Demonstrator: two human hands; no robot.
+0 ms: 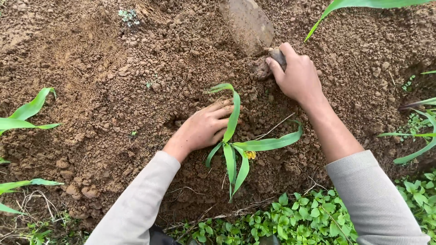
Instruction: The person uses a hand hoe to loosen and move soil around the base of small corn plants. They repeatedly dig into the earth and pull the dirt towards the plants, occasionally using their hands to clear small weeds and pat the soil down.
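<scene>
Brown, crumbly soil [113, 90] fills nearly the whole head view, loose and clumped, heaped a little higher toward the top of the frame.

From where I watch, the left hand [206, 127] lies just left of centre, palm down on the earth, its grip wide and flat with the fingers [222, 111] stretched toward the right. It holds nothing; the fingertips press the soil right beside the young maize seedling [232, 154], and one long leaf arches over them. The seedling stands in the middle of the frame, slightly below centre, with narrow green leaves fanning out low: one runs to the right, others droop toward the bottom edge. A small yellow speck sits at its base.

The right hand [297, 77] is in the upper right of centre, its grip closed around the dark handle of a hand tool. The soil-caked tool blade [247, 22] points up toward the top edge, resting on the earth. I cannot tell the handle's shape, since the fingers cover most of it.

Both arms wear light grey sleeves [136, 208] coming in from the bottom edge.

Low green weeds [295, 218] crowd the bottom right. More maize leaves [27, 113] show at the left edge, and others at the right edge and top right corner.
</scene>
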